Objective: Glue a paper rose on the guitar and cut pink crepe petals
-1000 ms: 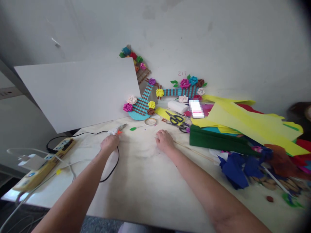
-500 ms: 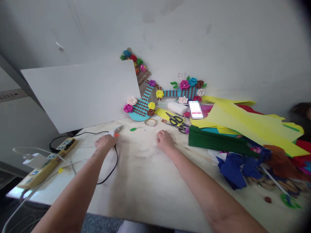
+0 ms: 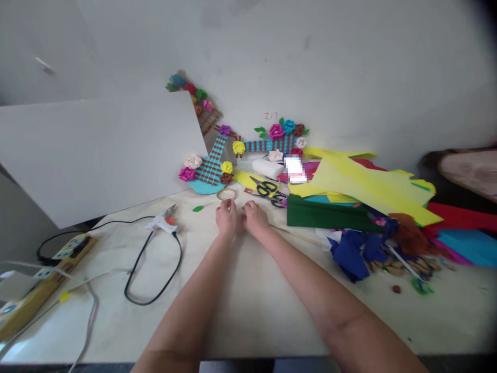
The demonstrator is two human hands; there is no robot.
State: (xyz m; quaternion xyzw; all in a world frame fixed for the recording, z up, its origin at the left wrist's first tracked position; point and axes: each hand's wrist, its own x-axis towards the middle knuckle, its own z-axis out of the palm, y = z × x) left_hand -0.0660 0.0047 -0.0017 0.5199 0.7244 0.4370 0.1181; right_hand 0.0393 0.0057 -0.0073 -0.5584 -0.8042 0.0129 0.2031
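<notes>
My left hand (image 3: pixel 227 217) is at the middle of the table, its fingers drawn together. Close beside it, my right hand (image 3: pixel 254 217) is closed too, fingertips towards the left hand. Whatever either one pinches is too small or hidden to make out. A thin light stick (image 3: pixel 297 234) runs rightwards from beside my right wrist; I cannot tell whether it is held. A white hot glue gun (image 3: pixel 158 224) with an orange trigger lies to the left, untouched. Just beyond my fingers are a roll of tape (image 3: pixel 226 194) and a green paper leaf on a stem (image 3: pixel 198 209).
Scissors (image 3: pixel 266 187) and a dark green paper roll (image 3: pixel 330 213) lie right of my hands, with yellow paper sheets (image 3: pixel 349 178) and blue scraps (image 3: pixel 349 259). Flower-decorated guitar shapes (image 3: pixel 212 168) stand at the back. A power strip (image 3: pixel 50 280) with cables is at left.
My left hand has let go of the glue gun and moved right, beside my right hand. The glue gun now rests on the table. The view has shifted to the right.
</notes>
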